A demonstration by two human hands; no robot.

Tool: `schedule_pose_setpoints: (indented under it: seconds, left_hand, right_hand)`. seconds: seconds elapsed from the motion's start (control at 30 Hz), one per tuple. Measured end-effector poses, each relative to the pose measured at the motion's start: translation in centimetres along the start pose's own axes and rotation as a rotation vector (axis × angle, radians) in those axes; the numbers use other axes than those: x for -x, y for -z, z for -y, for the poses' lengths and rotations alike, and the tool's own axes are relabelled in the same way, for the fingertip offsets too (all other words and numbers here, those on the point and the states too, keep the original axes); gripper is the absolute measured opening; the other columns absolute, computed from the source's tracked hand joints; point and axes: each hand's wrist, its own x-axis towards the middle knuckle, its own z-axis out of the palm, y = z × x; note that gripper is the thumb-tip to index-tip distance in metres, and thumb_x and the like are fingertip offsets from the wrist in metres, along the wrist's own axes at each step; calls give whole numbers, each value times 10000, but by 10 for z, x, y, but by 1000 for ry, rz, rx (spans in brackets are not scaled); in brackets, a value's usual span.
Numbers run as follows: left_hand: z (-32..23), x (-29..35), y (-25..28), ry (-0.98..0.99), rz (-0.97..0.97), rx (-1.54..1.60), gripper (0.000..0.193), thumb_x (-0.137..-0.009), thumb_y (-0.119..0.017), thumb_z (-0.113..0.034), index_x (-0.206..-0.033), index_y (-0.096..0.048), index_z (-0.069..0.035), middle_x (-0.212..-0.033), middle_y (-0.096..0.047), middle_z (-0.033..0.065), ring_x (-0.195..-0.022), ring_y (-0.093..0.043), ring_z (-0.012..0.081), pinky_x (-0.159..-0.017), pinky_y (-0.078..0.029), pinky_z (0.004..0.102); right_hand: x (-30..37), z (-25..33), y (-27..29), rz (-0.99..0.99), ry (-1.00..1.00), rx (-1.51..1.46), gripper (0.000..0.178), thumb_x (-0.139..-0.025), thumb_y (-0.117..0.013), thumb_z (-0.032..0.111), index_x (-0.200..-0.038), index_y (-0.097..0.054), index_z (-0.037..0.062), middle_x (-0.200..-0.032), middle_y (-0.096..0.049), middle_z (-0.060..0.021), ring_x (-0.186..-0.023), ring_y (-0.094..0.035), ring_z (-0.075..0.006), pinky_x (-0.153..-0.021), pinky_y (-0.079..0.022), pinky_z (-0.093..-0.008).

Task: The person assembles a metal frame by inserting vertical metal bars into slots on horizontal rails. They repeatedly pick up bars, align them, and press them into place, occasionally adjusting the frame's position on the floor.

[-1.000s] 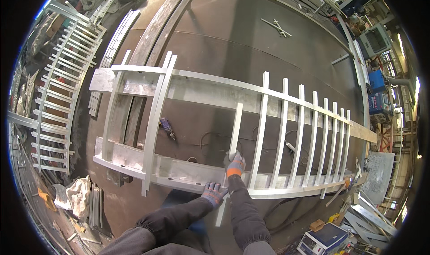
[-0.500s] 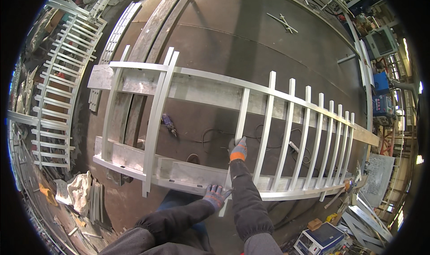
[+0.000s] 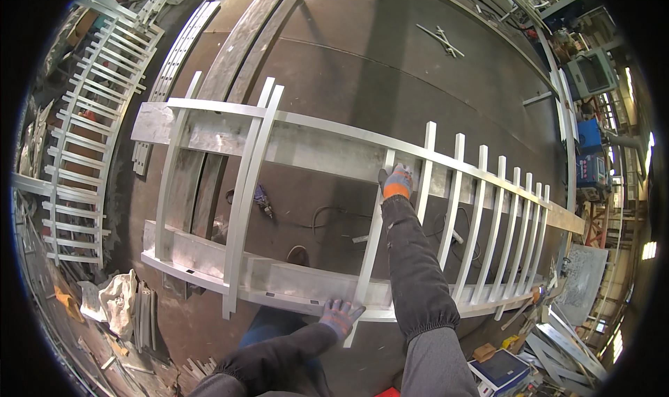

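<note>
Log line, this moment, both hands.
pale bar: across lower rail | left hand: at bar's lower end | right hand: on bar near upper rail

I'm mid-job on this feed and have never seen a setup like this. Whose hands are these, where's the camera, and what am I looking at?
No machine arms here: these are a person's own gloved hands. The camera is the left of two fisheyes worn on the head, looking down, so straight edges bend near the rim.

The right hand is on a pale bar near its upper end; how firmly it grips isn't clear. The left hand is at the bar's lower end, fingers spread.

Other pale bars cross an upper rail and a lower rail, laid along wide metal beams. On the brown surface lie a purple tool and some crossed strips.
</note>
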Motion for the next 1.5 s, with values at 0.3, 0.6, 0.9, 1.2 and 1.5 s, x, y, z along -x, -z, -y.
schedule_pose_setpoints:
  seconds: [0.3,0.6,0.9,1.2,1.5]
  left_hand:
    - [4,1,4,-25,-15,81,679,-909,-535,-254,-1544,-298,-292,-1430,-420,164,-1337,-382,378,-1107,-232,586]
    - [6,2,4,-51,25,82,741,-897,-586,-280,-1558,-252,-289,-1432,-421,164,-1330,-387,383,-1103,-241,606]
    - [1,6,-37,-143,-188,-82,746,-913,-497,-178,-1582,-170,-129,-1598,-146,267,-1473,-171,433,-1115,-107,730]
    - [-6,4,-32,-81,-89,-153,861,-873,-581,-286,-1585,-123,-131,-1539,-270,243,-1449,-240,408,-1150,-125,644]
    - [-11,4,-26,-20,-161,-308,894,-791,-659,-272,-1567,-216,-247,-1429,-408,186,-1295,-431,387,-1101,-283,516]
  right_hand:
    - [-2,3,-9,-44,-37,7,476,-829,-696,397,-1104,-612,18,-1132,-631,-208,-1105,-605,-389,-920,-510,-464]
    - [-37,-8,-28,11,-99,-151,508,-853,-727,364,-1186,-612,-2,-1183,-642,-229,-1135,-598,-406,-968,-490,-457]
    - [79,-70,53,-242,93,-366,339,-844,-723,240,-1074,-652,2,-1083,-673,-205,-1023,-634,-384,-899,-504,-422]
    - [484,-200,-32,-259,-962,-1443,349,-1031,-426,258,-1113,-649,3,-1059,-680,-111,-976,-629,-218,-879,-487,-344]
    - [558,-171,-168,37,-868,-1297,246,-992,-519,233,-1006,-533,-12,-885,-663,-192,-675,-681,-278,-565,-547,-381]
